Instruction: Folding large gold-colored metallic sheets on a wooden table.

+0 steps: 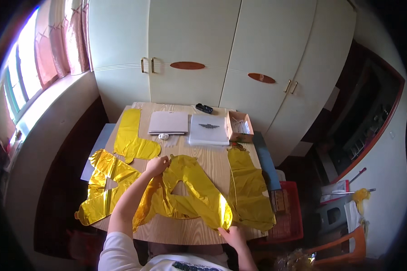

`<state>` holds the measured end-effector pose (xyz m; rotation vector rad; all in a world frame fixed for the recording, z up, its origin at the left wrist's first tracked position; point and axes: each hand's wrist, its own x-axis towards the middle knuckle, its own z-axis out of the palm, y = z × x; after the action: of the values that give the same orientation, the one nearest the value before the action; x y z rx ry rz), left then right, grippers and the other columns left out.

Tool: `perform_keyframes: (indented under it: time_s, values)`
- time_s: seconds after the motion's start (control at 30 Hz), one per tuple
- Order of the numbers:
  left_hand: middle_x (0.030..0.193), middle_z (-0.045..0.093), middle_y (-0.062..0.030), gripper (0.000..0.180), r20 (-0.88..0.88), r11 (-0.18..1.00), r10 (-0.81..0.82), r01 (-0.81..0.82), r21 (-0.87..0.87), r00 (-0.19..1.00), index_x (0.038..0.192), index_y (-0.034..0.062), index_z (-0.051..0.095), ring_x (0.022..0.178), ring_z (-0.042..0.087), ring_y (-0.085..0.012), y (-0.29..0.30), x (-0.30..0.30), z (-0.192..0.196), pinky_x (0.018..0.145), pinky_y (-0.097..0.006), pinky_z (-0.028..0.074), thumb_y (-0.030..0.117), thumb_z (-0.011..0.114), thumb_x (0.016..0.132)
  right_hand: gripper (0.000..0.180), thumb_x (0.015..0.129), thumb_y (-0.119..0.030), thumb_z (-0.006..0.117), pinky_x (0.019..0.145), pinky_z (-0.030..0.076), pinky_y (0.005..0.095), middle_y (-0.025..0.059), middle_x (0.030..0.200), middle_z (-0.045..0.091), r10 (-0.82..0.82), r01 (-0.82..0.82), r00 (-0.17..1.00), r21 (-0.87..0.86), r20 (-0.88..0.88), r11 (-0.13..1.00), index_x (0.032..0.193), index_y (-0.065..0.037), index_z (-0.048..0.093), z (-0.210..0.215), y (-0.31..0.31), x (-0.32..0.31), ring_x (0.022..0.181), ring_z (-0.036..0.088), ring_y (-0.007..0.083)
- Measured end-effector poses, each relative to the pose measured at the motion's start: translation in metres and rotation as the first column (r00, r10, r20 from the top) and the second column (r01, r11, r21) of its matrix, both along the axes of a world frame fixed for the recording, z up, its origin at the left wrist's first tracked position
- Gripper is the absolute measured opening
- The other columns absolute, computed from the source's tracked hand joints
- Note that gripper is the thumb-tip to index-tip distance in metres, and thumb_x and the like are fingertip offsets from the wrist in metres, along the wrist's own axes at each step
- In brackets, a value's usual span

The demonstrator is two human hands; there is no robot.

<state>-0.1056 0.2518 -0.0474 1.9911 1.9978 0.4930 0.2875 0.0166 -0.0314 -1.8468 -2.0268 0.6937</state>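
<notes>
A flat, uninflated gold foil balloon (190,180), shaped like a letter A, lies across the front middle of the wooden table. My left hand (157,166) is closed in a pinch at its upper left edge. At the table's front edge, my right hand (231,235) pinches the lower right corner of the same balloon. Left of it rests a crinkled gold foil balloon (104,203) with a gap in its middle, partly behind my left forearm. Farther back lies an L-shaped gold foil balloon (130,135). Another flat gold foil balloon (249,187) is at the table's right side.
Along the back of the table (208,158) are grey-white card sheets (168,123), a clear plastic packet (207,131), a small box (240,126) with white items, and a black object (204,108). A red crate (291,212) and an orange chair (348,253) stand at right.
</notes>
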Motion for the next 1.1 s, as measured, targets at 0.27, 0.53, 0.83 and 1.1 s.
perform_keyframes:
  time_s: [0.27, 0.53, 0.83, 1.1]
  values:
    - [0.145, 0.04, -0.0149, 0.062, -0.252, 0.942, -0.239, 0.287, 0.176, 0.938, 0.136, 0.0116, 0.047, 0.137, 0.033, -0.0342, -0.077, 0.04, 0.022, 0.109, -0.049, 0.029, 0.048, 0.058, 0.088, 0.059, 0.083, -0.045, 0.069, 0.098, 0.042, 0.0451, 0.0131, 0.13, 0.057, 0.059, -0.076, 0.996, 0.342, 0.061, 0.937, 0.127, -0.009, 0.057, 0.0, 0.071, 0.076, 0.12, 0.053, 0.0309]
    - [0.153, 0.028, -0.0149, 0.073, -0.262, 0.877, -0.469, 0.479, -0.026, 0.844, 0.148, 0.0208, 0.033, 0.143, 0.021, -0.0403, -0.13, 0.061, 0.01, 0.11, -0.063, 0.017, 0.058, 0.052, 0.088, 0.059, 0.09, -0.048, 0.056, 0.113, 0.022, 0.0529, 0.0077, 0.146, 0.044, 0.138, -0.204, 0.96, 0.273, 0.242, 0.94, 0.137, -0.012, 0.052, -0.045, 0.097, 0.1, 0.138, 0.035, 0.0325]
    - [0.152, 0.031, -0.0149, 0.068, -0.237, 0.819, -0.545, 0.571, 0.053, 0.804, 0.142, 0.0111, 0.041, 0.143, 0.021, -0.0387, -0.125, 0.101, 0.014, 0.114, -0.061, 0.014, 0.051, 0.057, 0.089, 0.038, 0.098, -0.036, 0.048, 0.105, 0.035, 0.0466, 0.0115, 0.128, 0.06, 0.088, -0.097, 0.995, 0.37, 0.042, 0.924, 0.112, -0.006, 0.067, -0.059, 0.097, 0.091, 0.126, 0.049, 0.0346]
    - [0.143, 0.045, -0.0132, 0.053, -0.19, 0.538, -0.804, 0.826, 0.17, 0.563, 0.131, 0.0085, 0.053, 0.138, 0.034, -0.0308, -0.095, 0.239, 0.003, 0.114, -0.049, 0.025, 0.042, 0.057, 0.091, 0.042, 0.097, -0.04, 0.054, 0.079, 0.041, 0.0243, -0.0009, 0.096, 0.062, -0.378, 0.275, 0.646, -0.26, -0.663, 0.926, 0.11, -0.001, 0.064, -0.042, 0.11, 0.116, 0.085, 0.054, 0.0104]
